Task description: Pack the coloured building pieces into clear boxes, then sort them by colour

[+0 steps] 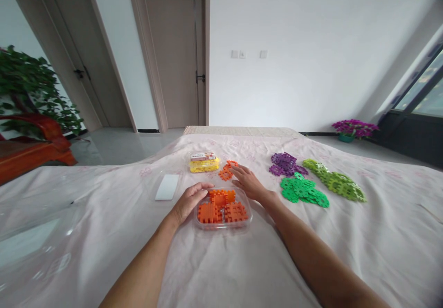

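Observation:
A clear plastic box (pixel 224 227) sits on the cloth in front of me, with several orange interlocking blocks (pixel 236 212) inside it. My left hand (pixel 189 202) grips the box's far left corner, fingers along the rim. Past the far right side of the box, my right hand (pixel 249 182) is stretched out with its fingers extended. Its fingertips are at a small group of flat orange snowflake-shaped pieces (pixel 225 174) lying on the cloth. Whether they touch those pieces I cannot tell.
Behind the orange pieces stands a labelled clear box of yellow pieces (pixel 204 165). To the right lie purple pieces (pixel 285 164), green discs (pixel 302 190) and lime-green pieces (pixel 335 182). A clear lid with a white label (pixel 167 187) and clear plastic packaging (pixel 38 238) are at left.

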The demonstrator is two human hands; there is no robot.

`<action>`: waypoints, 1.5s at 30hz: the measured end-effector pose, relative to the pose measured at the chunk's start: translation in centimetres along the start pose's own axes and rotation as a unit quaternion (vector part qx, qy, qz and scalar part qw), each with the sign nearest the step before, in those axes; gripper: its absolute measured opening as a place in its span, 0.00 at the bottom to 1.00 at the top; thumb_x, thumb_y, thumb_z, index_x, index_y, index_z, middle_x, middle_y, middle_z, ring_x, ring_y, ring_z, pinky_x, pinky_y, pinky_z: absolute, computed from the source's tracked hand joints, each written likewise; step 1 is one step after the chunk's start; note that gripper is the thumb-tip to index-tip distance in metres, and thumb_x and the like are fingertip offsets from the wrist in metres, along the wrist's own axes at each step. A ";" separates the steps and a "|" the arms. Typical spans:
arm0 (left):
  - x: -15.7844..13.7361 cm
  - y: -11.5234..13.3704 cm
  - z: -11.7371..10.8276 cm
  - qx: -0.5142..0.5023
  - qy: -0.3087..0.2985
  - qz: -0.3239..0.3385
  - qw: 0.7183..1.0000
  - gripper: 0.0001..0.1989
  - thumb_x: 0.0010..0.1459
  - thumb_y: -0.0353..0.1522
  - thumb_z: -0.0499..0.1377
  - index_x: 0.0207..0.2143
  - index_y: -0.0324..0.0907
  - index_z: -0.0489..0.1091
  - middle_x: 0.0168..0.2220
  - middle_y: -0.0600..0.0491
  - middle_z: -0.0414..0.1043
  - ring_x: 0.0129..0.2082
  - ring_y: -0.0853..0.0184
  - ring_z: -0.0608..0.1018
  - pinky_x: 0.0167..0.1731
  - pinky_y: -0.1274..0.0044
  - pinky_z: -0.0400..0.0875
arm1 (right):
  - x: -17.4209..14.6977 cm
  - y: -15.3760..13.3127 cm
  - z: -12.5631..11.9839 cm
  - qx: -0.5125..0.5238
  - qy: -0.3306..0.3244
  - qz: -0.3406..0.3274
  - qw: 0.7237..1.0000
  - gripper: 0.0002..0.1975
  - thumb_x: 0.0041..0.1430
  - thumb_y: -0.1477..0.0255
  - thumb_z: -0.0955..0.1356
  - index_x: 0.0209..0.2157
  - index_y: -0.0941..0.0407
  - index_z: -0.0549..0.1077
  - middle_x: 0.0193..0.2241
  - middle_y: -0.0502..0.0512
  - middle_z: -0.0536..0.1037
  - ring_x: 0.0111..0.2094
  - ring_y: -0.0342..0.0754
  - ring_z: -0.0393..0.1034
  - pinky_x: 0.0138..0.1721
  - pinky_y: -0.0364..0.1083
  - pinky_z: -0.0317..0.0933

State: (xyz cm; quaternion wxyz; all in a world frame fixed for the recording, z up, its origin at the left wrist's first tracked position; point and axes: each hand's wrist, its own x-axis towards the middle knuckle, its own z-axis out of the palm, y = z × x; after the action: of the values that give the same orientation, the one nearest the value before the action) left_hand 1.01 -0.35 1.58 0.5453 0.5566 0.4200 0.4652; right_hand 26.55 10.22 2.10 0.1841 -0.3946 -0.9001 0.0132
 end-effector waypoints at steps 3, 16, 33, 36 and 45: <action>0.3 -0.3 0.0 -0.008 0.027 -0.002 1.000 0.18 0.57 0.41 0.58 0.46 0.40 0.72 0.43 0.49 0.76 0.43 0.62 0.76 0.46 0.72 0.67 | 0.1 -0.4 1.1 -0.026 -0.017 -0.024 0.999 0.26 0.64 0.68 0.62 0.63 0.52 0.59 0.66 0.57 0.55 0.66 0.57 0.40 0.62 0.59 0.44; 0.5 -0.6 -0.2 -0.057 0.059 -0.008 0.997 0.20 0.53 0.42 0.61 0.45 0.40 0.72 0.39 0.49 0.78 0.40 0.62 0.78 0.45 0.71 0.69 | 0.0 -1.1 0.2 0.006 -0.031 -0.060 0.998 0.24 0.61 0.68 0.65 0.59 0.53 0.66 0.58 0.57 0.68 0.60 0.56 0.53 0.58 0.54 0.50; 0.7 -1.0 -0.4 -0.064 0.050 -0.009 0.997 0.18 0.53 0.40 0.62 0.44 0.40 0.73 0.40 0.49 0.78 0.39 0.63 0.78 0.44 0.72 0.69 | 0.0 -1.7 -0.4 -0.045 -0.033 0.064 0.996 0.14 0.68 0.63 0.59 0.41 0.54 0.72 0.38 0.56 0.78 0.41 0.48 0.70 0.41 0.43 0.57; 0.8 -1.1 -0.5 -0.060 0.050 -0.006 0.997 0.18 0.53 0.39 0.61 0.44 0.40 0.73 0.40 0.49 0.78 0.39 0.63 0.78 0.43 0.72 0.69 | 0.0 -1.7 -1.1 -0.068 0.028 0.151 0.986 0.17 0.69 0.63 0.56 0.38 0.54 0.72 0.34 0.56 0.78 0.37 0.48 0.71 0.37 0.43 0.56; 0.5 -0.5 -0.2 -0.057 0.057 -0.018 0.997 0.16 0.53 0.36 0.61 0.43 0.40 0.74 0.41 0.49 0.78 0.40 0.65 0.77 0.45 0.74 0.67 | 0.2 -3.5 -8.1 0.154 0.077 0.028 0.985 0.11 0.63 0.67 0.62 0.33 0.56 0.75 0.30 0.51 0.78 0.31 0.43 0.70 0.34 0.40 0.58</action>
State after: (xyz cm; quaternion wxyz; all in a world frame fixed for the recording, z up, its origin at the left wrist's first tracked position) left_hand 0.94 0.25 1.15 0.5597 0.4891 0.4331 0.5099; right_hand 26.77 6.99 10.32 0.3107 -0.3863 -0.8592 0.1267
